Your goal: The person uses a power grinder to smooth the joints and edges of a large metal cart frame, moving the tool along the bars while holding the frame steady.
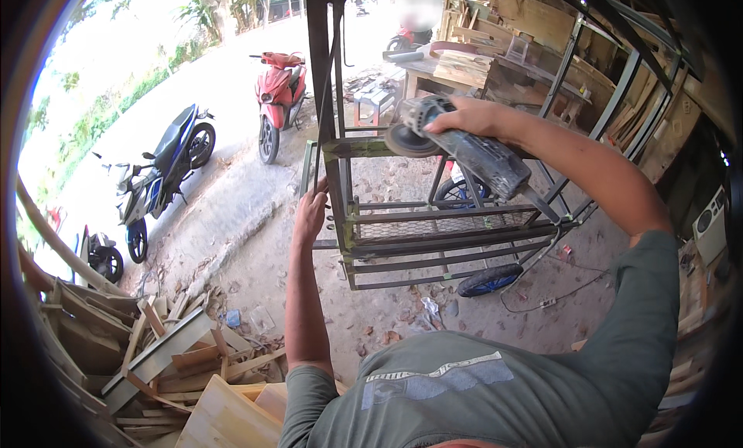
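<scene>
In my right hand (472, 117) is a dark, dusty angle grinder (493, 166), gripped near its head. Its round disc (410, 141) lies at the top rail of a welded metal cart frame (441, 214); whether disc and rail touch, I cannot tell. My left hand (309, 210) is closed on a thin bar beside the frame's tall upright post (321, 69), lower than the grinder and to its left. The cord leaves the back of the grinder and hangs down by the frame's right end. Mesh covers part of the frame's lower level.
A wheel (489, 280) sits under the frame, and a cord (534, 305) trails over the ground. Scrap wood (201, 355) is heaped at lower left. Two motorbikes, one red (280, 92) and one blue-black (166, 158), stand beyond. A workbench (433, 70) holds boards at the back.
</scene>
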Action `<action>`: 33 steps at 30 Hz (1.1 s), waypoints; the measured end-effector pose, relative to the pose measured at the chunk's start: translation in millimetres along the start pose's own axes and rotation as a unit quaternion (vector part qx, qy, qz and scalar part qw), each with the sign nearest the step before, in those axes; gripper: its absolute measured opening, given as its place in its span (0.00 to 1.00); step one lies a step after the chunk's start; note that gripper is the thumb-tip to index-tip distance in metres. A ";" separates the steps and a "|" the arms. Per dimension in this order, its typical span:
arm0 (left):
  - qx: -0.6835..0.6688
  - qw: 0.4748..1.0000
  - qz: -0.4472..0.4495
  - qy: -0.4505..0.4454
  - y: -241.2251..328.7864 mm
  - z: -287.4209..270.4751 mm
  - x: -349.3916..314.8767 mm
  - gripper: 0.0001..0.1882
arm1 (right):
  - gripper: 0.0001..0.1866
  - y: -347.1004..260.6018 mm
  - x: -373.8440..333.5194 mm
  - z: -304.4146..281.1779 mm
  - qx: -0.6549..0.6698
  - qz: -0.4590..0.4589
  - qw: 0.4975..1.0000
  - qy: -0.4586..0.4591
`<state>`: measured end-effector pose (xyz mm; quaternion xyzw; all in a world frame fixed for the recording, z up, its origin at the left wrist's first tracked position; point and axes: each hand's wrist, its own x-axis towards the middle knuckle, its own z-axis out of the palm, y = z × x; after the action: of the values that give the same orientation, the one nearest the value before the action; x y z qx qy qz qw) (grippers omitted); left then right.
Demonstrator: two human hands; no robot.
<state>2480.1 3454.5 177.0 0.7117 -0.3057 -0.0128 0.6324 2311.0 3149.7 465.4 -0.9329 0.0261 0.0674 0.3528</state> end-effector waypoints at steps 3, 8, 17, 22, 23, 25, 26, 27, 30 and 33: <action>-0.010 1.000 -0.005 -0.003 6.2 7.1 -4.0 0.32 | 0.37 8.0 -5.7 3.8 0.030 -0.004 0.999 0.039; -0.007 1.000 0.022 -0.006 8.5 12.1 -3.0 0.32 | 0.42 -5.4 34.2 15.7 -0.030 0.012 0.999 -0.015; 0.013 1.000 0.003 -0.017 19.7 4.6 -10.3 0.32 | 0.47 8.2 19.3 2.9 -0.058 0.031 0.997 0.028; 0.107 0.988 0.104 0.036 -38.9 -10.8 -0.8 0.25 | 0.41 -29.3 36.8 18.0 -0.118 0.033 0.991 0.044; 0.093 0.989 0.109 0.037 -43.3 -6.9 1.1 0.22 | 0.42 -32.5 42.9 21.6 -0.109 0.028 0.993 0.025; 0.030 0.995 0.085 0.031 -26.0 3.3 0.1 0.15 | 0.44 -39.2 51.5 28.2 -0.091 0.023 0.995 -0.014; 0.023 0.996 0.081 0.025 -28.2 9.1 2.1 0.13 | 0.45 -39.8 46.8 29.8 -0.115 0.026 0.993 0.022; 0.021 0.996 0.079 0.030 -28.5 2.7 -0.6 0.11 | 0.45 -47.3 42.5 31.4 -0.114 0.029 0.993 0.027; 0.067 0.992 0.105 0.030 -45.8 -12.4 -0.4 0.20 | 0.43 -48.4 32.6 26.3 -0.125 0.030 0.991 0.033; 0.005 0.997 0.082 -0.004 -3.8 10.4 -1.4 0.28 | 0.42 0.8 27.6 1.2 -0.102 0.058 0.992 0.052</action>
<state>2476.3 3445.9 170.9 0.6871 -0.3656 0.0382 0.6267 2338.1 3149.9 460.0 -0.9632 0.0917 0.0417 0.2490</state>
